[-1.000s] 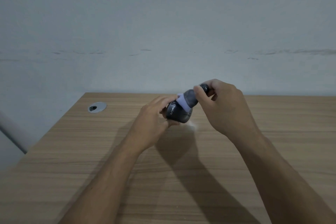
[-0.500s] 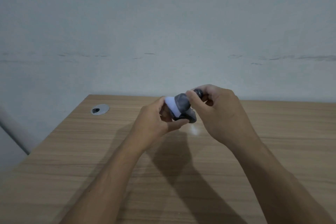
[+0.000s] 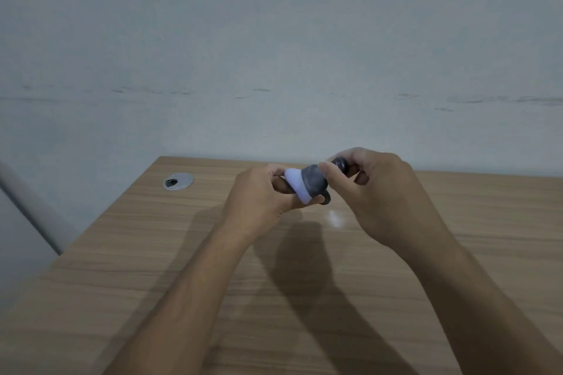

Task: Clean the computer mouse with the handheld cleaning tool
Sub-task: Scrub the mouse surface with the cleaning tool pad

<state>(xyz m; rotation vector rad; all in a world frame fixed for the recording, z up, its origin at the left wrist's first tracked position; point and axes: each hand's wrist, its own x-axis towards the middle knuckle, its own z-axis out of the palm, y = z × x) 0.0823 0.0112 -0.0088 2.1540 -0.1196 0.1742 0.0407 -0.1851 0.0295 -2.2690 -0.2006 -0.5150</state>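
looks like an office or study corner: wood-grain laminate desk (image 3: 152, 268) with a round metal cable grommet (image 3: 178, 181) near its back left corner, pushed against a plain pale painted wall (image 3: 274, 55) with scuff marks.

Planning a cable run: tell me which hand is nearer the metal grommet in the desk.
Left. The left hand is just right of the grommet; the right hand is farther right.

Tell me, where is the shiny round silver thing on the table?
The round silver metal cable-hole cover sits in the wooden table, near its far left corner by the wall, left of the hands and apart from them.
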